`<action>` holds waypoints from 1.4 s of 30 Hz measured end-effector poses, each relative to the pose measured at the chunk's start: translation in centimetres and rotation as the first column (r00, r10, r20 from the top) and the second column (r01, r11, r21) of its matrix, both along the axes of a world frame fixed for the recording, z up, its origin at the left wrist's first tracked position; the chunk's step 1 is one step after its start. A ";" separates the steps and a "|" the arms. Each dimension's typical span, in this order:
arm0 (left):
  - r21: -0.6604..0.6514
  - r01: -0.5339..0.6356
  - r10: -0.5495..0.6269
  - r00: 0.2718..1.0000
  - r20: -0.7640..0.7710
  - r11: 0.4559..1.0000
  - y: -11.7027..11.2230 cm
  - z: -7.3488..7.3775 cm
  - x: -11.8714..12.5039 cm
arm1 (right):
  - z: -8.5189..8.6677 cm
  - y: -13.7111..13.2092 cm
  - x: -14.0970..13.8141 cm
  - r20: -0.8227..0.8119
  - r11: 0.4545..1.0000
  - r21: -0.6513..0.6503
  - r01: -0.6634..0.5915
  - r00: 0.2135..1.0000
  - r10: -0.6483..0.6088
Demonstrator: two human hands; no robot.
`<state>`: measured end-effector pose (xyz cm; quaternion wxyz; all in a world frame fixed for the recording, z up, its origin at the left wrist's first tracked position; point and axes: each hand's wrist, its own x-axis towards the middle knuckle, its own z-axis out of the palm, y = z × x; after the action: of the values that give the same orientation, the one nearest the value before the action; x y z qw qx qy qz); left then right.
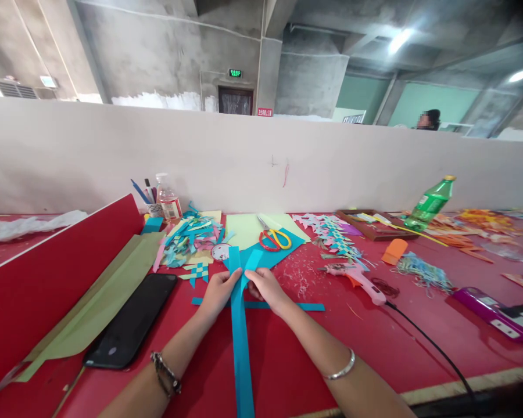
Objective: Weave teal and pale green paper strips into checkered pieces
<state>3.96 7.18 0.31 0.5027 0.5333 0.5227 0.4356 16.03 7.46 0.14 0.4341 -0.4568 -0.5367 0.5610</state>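
Note:
Two long blue paper strips (pixel 241 360) run up from the near edge of the view and spread apart at their upper ends. My left hand (pixel 220 288) pinches the left strip near its top. My right hand (pixel 265 287) is closed on the other strip, its fingers partly hidden. Beneath them another blue paper strip (pixel 305 306) lies crosswise on the table. Just beyond my hands are scissors (pixel 274 239) with red and yellow handles, resting on blue paper (pixel 293 247). A small woven blue and green piece (pixel 199 273) lies left of my left hand.
A black phone (pixel 131 322) and green paper (pixel 100 290) lie left. Paper scraps (pixel 192 235) are heaped beyond. On the right are a pink glue gun (pixel 359 278) with its cord, a purple power strip (pixel 497 313) and a tilted green bottle (pixel 431 203). A white partition (pixel 200 157) stands behind.

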 end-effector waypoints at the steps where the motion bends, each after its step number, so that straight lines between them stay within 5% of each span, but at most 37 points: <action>1: 0.006 -0.011 0.011 1.000 0.010 1.000 0.0 0.0 0.0 | 0.0 0.0 0.0 0.005 1.000 -0.005 0.004 1.000 -0.004; 8: 0.001 -0.008 0.008 0.998 0.060 1.000 0.1 0.1 -0.2 | -0.5 0.0 0.1 0.010 0.996 0.048 -0.081 0.997 0.081; 20: 0.000 -0.053 0.052 0.992 0.116 0.999 0.2 0.3 -0.3 | -0.7 0.2 0.3 -0.002 0.998 0.036 -0.052 0.999 0.052; 29: -0.075 0.139 -0.127 0.982 0.139 0.987 0.1 -0.6 0.1 | -0.8 0.6 0.5 -0.094 0.996 0.056 0.072 0.993 -0.067; 35: -0.037 0.077 -0.072 0.991 0.109 0.996 -0.1 -0.2 0.1 | -0.8 0.4 0.5 -0.068 0.998 0.044 -0.047 0.996 0.050; 42: -0.008 0.008 -0.007 0.994 0.109 1.000 -0.2 0.1 0.1 | -0.6 0.3 0.3 -0.078 0.998 0.039 -0.039 0.996 0.042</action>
<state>4.08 6.99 0.40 0.5345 0.5084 0.4942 0.4599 16.31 7.73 -0.47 0.4521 -0.4151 -0.5387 0.5772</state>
